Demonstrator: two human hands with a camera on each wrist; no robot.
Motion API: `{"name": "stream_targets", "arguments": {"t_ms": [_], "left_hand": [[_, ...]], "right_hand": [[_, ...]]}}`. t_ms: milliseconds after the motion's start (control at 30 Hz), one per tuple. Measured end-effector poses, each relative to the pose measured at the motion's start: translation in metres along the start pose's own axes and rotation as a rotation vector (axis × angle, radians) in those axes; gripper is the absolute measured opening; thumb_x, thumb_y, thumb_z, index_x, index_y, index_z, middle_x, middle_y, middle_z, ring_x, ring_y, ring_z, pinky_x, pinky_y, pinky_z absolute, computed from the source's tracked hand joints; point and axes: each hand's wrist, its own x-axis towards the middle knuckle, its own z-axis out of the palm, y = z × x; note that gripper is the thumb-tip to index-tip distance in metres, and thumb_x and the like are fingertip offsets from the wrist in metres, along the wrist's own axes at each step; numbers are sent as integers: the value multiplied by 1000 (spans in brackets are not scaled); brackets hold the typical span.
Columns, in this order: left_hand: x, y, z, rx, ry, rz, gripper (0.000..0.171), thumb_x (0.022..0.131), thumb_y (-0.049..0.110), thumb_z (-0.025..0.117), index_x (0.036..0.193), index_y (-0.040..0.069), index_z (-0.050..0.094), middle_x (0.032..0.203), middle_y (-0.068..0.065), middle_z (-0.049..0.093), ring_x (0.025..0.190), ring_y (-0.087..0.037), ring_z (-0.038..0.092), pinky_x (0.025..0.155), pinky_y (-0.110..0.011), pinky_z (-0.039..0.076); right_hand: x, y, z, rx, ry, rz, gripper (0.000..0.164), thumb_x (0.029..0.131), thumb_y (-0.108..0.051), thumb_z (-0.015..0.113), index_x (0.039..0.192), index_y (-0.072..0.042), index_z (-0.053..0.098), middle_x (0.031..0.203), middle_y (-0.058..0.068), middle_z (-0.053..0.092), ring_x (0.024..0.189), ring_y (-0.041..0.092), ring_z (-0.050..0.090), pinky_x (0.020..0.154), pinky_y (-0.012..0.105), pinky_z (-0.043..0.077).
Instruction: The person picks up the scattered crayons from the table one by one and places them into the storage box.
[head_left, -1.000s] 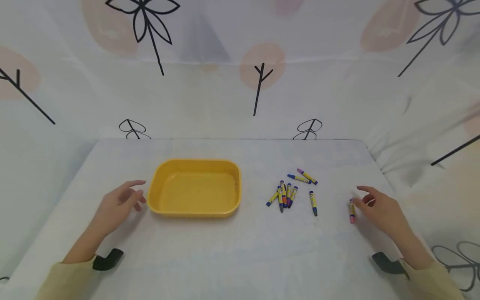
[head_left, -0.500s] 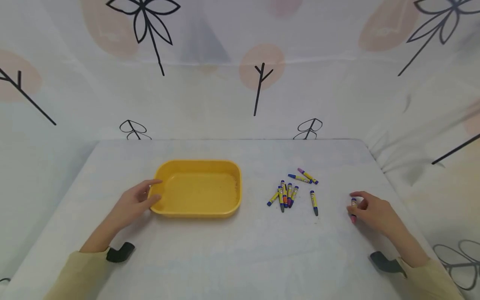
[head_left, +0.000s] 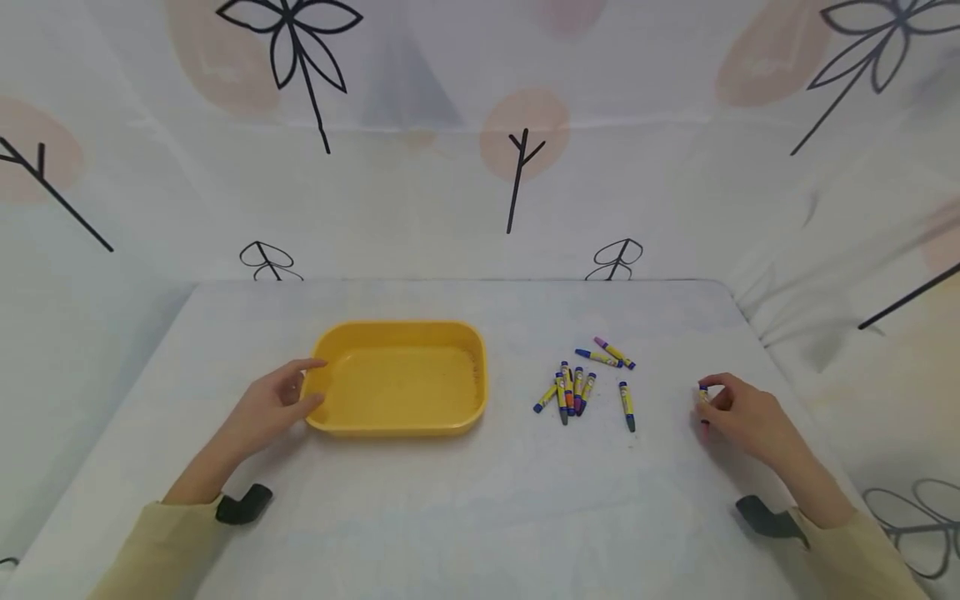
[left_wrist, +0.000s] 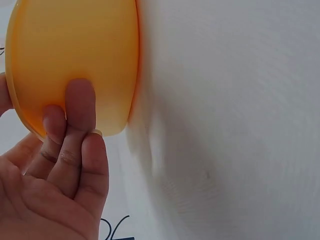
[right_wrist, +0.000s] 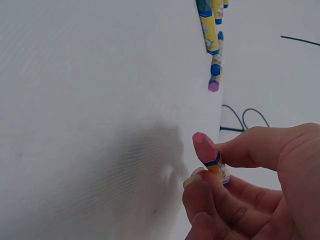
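Observation:
At the left end of a yellow tray [head_left: 405, 430], my left hand [head_left: 262, 410] grips the rim. In the left wrist view several fingers [left_wrist: 80, 107] lie against the tray's outer wall, and the thumb reaches over the rim at the left edge. On the right, my right hand [head_left: 746, 418] pinches a pink crayon [right_wrist: 206, 150] between thumb and fingers, its pink tip sticking out. The crayon has a yellow wrapper with blue bands, partly hidden by the fingers. In the head view it is held close over the table.
Several crayons [head_left: 562, 398] lie in a cluster right of the tray. Behind them are a blue crayon [head_left: 598, 358] and a purple crayon [head_left: 615, 353]; a dark crayon [head_left: 627, 407] lies apart. White cloth [head_left: 480, 517] covers the table, and a patterned cloth [head_left: 420, 200] hangs behind.
My left hand has moved right and taken hold of the tray's rim; the tray has shifted slightly right. My right hand has closed on the pink crayon and raised it a little.

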Motion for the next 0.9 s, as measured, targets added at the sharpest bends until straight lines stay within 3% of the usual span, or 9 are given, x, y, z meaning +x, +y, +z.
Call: {"name": "stream_targets", "arguments": {"t_ms": [100,167,267,333,467,567,800,900], "left_hand": [[-1,1,1,-14,-10,-1,51,95,25,68,142,15,51,94,-12,52,80,-25,50,61,-31,44],[-1,2,1,-25,-29,1,51,97,25,66,144,15,49,112,-18,57,92,-32,56,72,-38,51],[-1,1,1,-41,-76,4,53,99,30,62,147,16,44,141,-23,47,111,-41,56,86,-50,51],[-1,0,1,-58,-119,-1,55,100,33,60,149,18,39,146,-23,43,111,-40,58,85,-50,52],[0,0,0,-78,-194,-28,65,99,40,60,154,21,30,112,-18,61,85,-27,60,70,-38,50],[0,-1,0,-73,-225,-42,72,98,44,61,155,23,25,91,-10,61,73,-24,57,65,-36,48],[-1,0,2,-71,-226,-27,73,98,44,60,157,22,22,88,-7,60,72,-23,56,63,-36,47],[-4,1,0,-68,-210,-25,72,99,44,59,157,21,24,95,-9,60,75,-23,55,65,-36,46]], "right_hand": [[4,-14,-2,27,33,-8,41,97,-22,60,130,1,52,85,3,66,68,17,59,56,32,44],[7,-28,-4,78,38,-11,43,97,-19,60,134,1,50,90,8,66,70,18,62,57,32,48],[14,-52,-6,168,37,-35,45,98,-14,59,139,-1,48,98,16,64,74,21,67,60,31,54],[19,-68,-6,234,24,-65,46,99,-12,59,142,-2,47,103,19,62,79,23,69,63,31,57],[34,-100,-6,349,-18,-129,47,99,-13,60,144,-7,46,108,19,61,87,26,69,69,34,58],[47,-122,-5,416,-61,-178,50,99,-13,61,146,-9,45,110,19,59,90,27,69,73,37,57],[79,-177,13,501,-164,-281,52,98,-12,61,147,-15,44,112,18,60,92,31,69,77,39,57],[94,-205,24,517,-209,-354,50,98,-12,62,145,-15,46,109,15,63,90,32,68,77,41,57]]}}
